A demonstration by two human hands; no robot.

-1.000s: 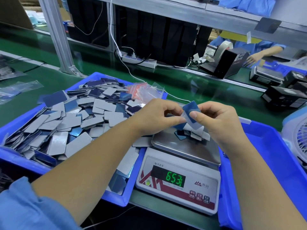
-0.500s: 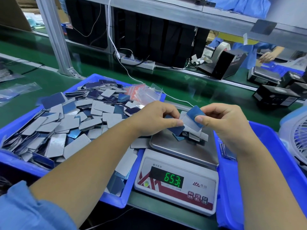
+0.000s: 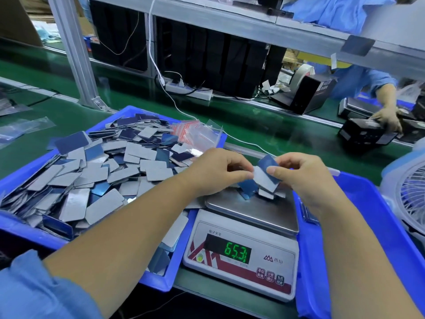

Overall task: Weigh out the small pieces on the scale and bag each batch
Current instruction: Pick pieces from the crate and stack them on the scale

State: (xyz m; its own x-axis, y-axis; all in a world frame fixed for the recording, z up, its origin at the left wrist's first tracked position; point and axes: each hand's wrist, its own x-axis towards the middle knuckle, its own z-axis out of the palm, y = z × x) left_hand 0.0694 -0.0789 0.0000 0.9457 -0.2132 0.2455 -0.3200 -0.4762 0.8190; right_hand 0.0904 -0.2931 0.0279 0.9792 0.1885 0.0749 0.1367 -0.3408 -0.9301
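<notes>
— Where's the batch?

— Directly under my hands, on the scale point(image 3: 250, 210) pan; my right hand point(image 3: 303, 178) is nearer it.

— And your grip?

— Both pinch the small pieces point(image 3: 264, 178), fanned left-right between them: left hand point(image 3: 216, 171) thumb-and-finger, right likewise. How many, I can't quite tell.

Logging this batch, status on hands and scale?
Left hand and right hand pinch pieces above scale. Few pieces on pan, display lit. Nothing blocking.
</notes>
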